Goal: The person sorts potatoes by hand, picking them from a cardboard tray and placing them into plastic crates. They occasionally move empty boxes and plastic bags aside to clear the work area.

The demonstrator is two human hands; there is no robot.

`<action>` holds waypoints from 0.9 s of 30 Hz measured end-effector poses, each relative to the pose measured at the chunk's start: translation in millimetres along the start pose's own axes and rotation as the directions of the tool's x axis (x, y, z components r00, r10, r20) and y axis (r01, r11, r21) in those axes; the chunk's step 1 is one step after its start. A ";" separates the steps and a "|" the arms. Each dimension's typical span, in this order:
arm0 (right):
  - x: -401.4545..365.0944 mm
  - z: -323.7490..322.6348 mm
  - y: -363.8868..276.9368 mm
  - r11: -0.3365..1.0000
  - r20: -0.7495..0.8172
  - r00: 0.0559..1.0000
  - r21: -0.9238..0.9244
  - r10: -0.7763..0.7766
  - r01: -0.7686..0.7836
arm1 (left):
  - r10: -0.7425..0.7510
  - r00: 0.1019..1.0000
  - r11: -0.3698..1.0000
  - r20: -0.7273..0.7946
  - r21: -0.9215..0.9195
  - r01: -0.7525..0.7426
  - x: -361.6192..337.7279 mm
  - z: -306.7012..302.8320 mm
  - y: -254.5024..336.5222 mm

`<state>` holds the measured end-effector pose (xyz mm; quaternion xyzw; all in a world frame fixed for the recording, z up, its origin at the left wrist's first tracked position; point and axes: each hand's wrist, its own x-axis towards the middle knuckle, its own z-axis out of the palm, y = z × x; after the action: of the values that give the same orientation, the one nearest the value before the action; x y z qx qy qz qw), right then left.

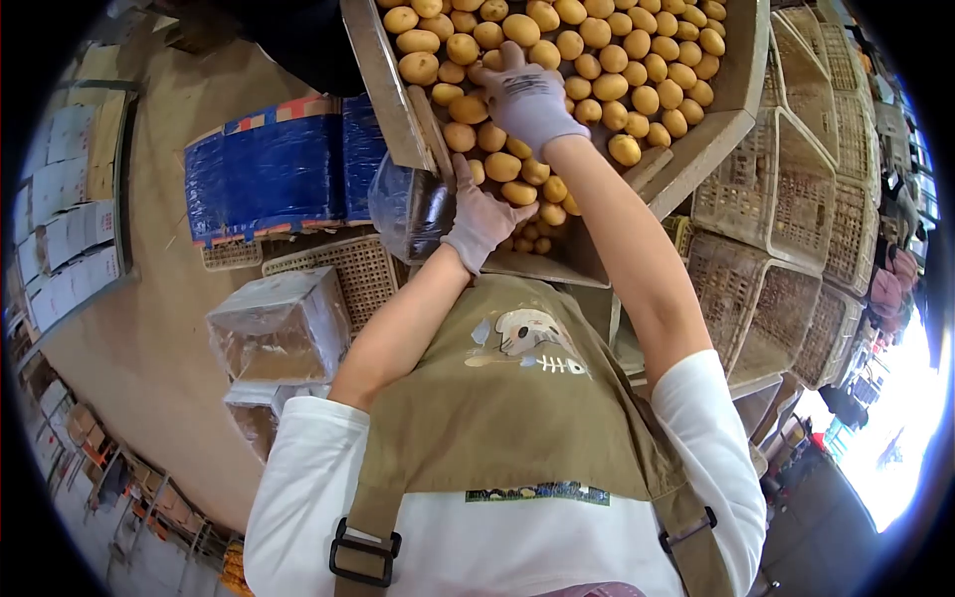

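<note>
Many round yellow-brown potatoes (612, 88) lie in a wooden tray (686, 164) at the top centre. My right hand (532, 99), in a pale glove with dark print, rests palm down on the potatoes, its fingers apart. Lower and to the left, my left hand (479, 214), gloved too, is at the tray's narrow lower end, thumb and fingers spread beside the potatoes. Nothing is visibly gripped by either hand. Below the tray's mouth, more small potatoes (533, 237) show between my hands and my apron.
Stacked plastic crates (761, 199) stand on the right. Left of the tray are a blue wrapped box (269, 174), a clear plastic bag (393, 209), a mesh crate (363, 279) and a plastic-wrapped box (279, 323). White cartons (70, 189) are stacked at far left.
</note>
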<state>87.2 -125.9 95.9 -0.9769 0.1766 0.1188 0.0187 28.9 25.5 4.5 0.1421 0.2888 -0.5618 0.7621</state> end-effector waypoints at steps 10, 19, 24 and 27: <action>-247.2 58.7 73.1 0.855 -0.564 0.739 0.518 0.369 -0.031 | 0.010 1.000 1.000 -0.015 0.010 -0.010 10.3 -0.6 1.7; -187.8 8.7 71.0 0.840 -0.537 0.787 0.541 0.304 0.044 | 0.025 0.984 0.998 0.179 0.054 -0.036 14.9 -2.5 -2.5; 35.7 -0.1 33.6 0.923 -0.411 0.906 0.380 0.104 0.066 | 0.016 0.997 1.000 0.070 -0.007 -0.016 11.9 -1.8 0.9; 130.5 26.1 49.5 0.865 0.188 0.974 0.462 0.124 -0.199 | -0.005 0.998 1.000 0.066 -0.023 0.007 16.4 -7.2 0.7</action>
<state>182.7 -214.7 39.7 -0.9119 0.2796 0.1468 0.2622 30.8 17.0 -11.2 0.1139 0.2704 -0.5651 0.7710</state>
